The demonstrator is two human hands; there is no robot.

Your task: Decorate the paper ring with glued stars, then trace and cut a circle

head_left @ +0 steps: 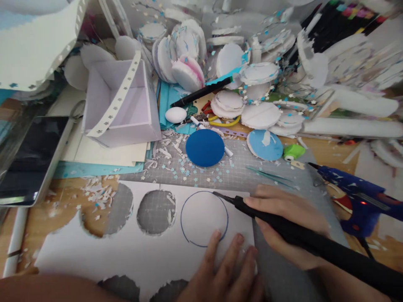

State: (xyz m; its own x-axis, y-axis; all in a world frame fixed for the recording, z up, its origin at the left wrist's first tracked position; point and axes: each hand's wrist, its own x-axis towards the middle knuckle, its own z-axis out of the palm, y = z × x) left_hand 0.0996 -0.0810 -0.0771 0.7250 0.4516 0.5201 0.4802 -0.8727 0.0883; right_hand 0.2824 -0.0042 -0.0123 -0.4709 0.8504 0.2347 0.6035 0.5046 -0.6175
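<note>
A white foam sheet (126,258) lies on the grey cutting mat (267,256), with round holes cut through it and one circle drawn in blue. My left hand (225,268) presses flat on the sheet, fingers spread, one fingertip inside the drawn circle. From the right, my right hand (289,222) grips a black craft knife (283,228) with a long thick handle. Its thin blade tip touches or hovers at the upper right of the blue line; I cannot tell which. Behind the sheet sits a dark blue disc (205,147).
A blue glue gun (368,193) with a lit red light lies at right. Tweezers (270,176) and a green punch (293,152) lie beyond the knife. A white box (122,105) and a tablet or phone (28,159) stand left. Foam discs (261,115) pile up behind.
</note>
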